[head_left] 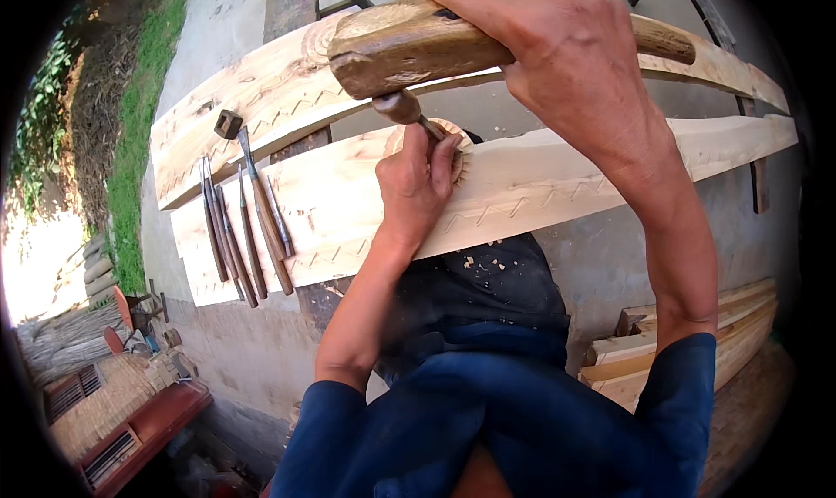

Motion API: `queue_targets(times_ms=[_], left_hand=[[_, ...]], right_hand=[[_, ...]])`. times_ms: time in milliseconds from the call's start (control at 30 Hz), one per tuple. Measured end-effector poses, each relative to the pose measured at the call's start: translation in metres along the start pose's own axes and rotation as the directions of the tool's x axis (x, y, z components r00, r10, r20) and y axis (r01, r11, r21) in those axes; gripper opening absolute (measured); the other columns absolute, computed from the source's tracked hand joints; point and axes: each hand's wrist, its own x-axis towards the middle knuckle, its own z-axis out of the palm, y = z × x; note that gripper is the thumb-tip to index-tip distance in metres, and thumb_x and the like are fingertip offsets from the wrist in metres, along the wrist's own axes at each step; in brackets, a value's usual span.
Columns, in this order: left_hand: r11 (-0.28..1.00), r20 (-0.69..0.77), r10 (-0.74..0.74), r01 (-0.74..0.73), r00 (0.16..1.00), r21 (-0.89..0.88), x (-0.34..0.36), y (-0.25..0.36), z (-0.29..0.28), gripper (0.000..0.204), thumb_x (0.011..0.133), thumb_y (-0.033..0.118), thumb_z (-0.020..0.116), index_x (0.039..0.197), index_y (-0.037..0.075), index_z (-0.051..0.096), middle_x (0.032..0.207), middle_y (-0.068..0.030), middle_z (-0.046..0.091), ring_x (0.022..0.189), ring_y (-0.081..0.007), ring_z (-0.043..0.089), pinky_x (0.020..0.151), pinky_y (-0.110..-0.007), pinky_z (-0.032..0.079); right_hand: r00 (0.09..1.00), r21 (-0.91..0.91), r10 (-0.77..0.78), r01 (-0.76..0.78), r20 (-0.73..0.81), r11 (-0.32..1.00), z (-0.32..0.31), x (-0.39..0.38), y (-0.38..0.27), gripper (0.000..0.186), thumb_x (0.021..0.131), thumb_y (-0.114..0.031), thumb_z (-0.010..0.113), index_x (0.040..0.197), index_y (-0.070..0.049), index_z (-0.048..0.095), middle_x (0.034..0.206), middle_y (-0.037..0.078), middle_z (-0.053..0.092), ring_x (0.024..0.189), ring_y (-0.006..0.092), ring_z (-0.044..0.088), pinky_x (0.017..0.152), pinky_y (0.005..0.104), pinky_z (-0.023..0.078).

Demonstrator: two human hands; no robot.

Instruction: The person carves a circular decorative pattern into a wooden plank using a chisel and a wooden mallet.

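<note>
My left hand is closed around a chisel, thumb and fingers wrapped low on it, which I judge steadies the cutting end on the round carved rosette near the far edge of the near plank. My right hand grips the handle of a wooden mallet close behind its head, likely for control over force. The mallet's head is right at the chisel's butt; I cannot tell whether they touch.

By the near plank's left end lies a set of slim tools, side by side, handles toward the near edge and some ends poking past it, probably so I can pick one up easily. Beside them, a metal-headed tool spans the gap, its head over the far plank. The tools lie left of my working spot, leaving my forearm free. Zigzag cuts follow the near edge, and wood chips lie on my dark trousers.
</note>
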Motion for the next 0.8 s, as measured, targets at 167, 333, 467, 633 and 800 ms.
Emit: queue_targets(times_ms=[167,333,467,633,800], left_hand=[[0.998,-0.026,0.048,-0.048,0.999,0.028,0.005,0.001,0.005,0.021,0.1,0.008,0.079,0.101,0.002,0.058,0.074,-0.015,0.072,0.06,-0.0352,0.071,0.053,-0.042,0.052],[0.995,-0.022,0.068,-0.066,0.997,0.073,0.001,-0.012,0.003,0.022,0.102,0.009,0.078,0.099,0.002,0.057,0.074,-0.0146,0.073,0.061,-0.0293,0.073,0.055,-0.039,0.054],[0.787,-0.175,-0.358,0.195,0.917,-0.585,-0.004,-0.007,0.001,0.009,0.112,0.006,0.063,0.112,-0.002,0.059,0.099,-0.0147,0.08,0.084,-0.0184,0.079,0.079,-0.029,0.066],[0.808,-0.145,-0.326,0.195,0.934,-0.556,-0.001,-0.012,0.0,0.016,0.111,0.008,0.067,0.118,-0.004,0.059,0.098,-0.0136,0.078,0.085,-0.0161,0.077,0.079,-0.03,0.067],[0.863,-0.107,-0.304,0.225,0.947,-0.452,-0.005,-0.016,0.005,0.014,0.109,0.004,0.067,0.118,-0.004,0.06,0.096,-0.0125,0.079,0.085,-0.0158,0.078,0.08,-0.03,0.066]], right_hand=[[0.877,0.647,0.36,-0.078,-0.317,0.759,0.016,0.003,-0.008,0.034,0.091,-0.008,0.081,0.123,0.001,0.073,0.104,0.015,0.081,0.094,0.0199,0.079,0.081,0.0315,0.061],[0.995,-0.05,0.101,-0.1,0.022,0.994,0.007,-0.011,-0.009,0.072,0.072,0.012,0.073,0.137,-0.018,0.073,0.101,0.007,0.075,0.087,0.0365,0.072,0.075,0.0444,0.056],[0.955,0.054,0.216,-0.209,-0.202,0.976,0.006,-0.027,-0.009,0.059,0.08,0.004,0.082,0.135,-0.013,0.073,0.109,0.007,0.079,0.092,0.0296,0.076,0.079,0.0373,0.058],[0.755,0.712,0.645,-0.516,0.116,0.476,0.018,-0.063,-0.009,0.044,0.088,-0.017,0.089,0.126,-0.001,0.074,0.103,0.008,0.081,0.094,0.0134,0.073,0.087,0.0326,0.058],[0.714,0.696,0.65,-0.605,0.26,0.386,0.03,-0.074,-0.012,0.038,0.089,-0.022,0.087,0.115,0.003,0.075,0.098,0.008,0.08,0.089,0.0124,0.071,0.083,0.0325,0.058]])
